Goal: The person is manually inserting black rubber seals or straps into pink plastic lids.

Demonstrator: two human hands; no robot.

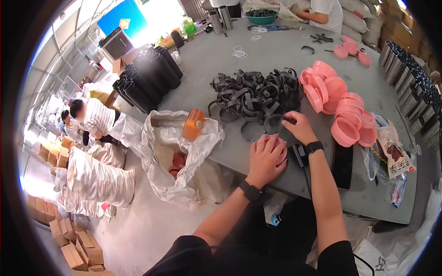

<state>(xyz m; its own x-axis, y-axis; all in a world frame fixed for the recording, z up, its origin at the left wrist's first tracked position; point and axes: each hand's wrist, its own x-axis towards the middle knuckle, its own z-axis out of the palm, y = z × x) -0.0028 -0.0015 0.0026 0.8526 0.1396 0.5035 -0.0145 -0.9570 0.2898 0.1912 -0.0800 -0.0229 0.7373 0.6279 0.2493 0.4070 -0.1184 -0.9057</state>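
Observation:
My left hand [267, 158] is wrapped over a pink round cap [280, 154] at the table's near edge, its palm hiding much of the cap. My right hand [300, 128] pinches a black ring-shaped band [272, 123] between thumb and fingers, just beyond the left hand. Past both hands lies a tangled heap of black bands [253, 94]. To the right of the heap, several pink caps [346, 131] are piled and partly nested. A small black block with a cable [298, 155] lies between my wrists.
An open white sack [161, 170] with an orange container [193, 124] stands left of the grey table [202, 55]. Black cylinders [149, 78] stand behind it. A dark flat device [342, 166] and a snack bag [395, 152] lie right. A co-worker [324, 16] is across the table.

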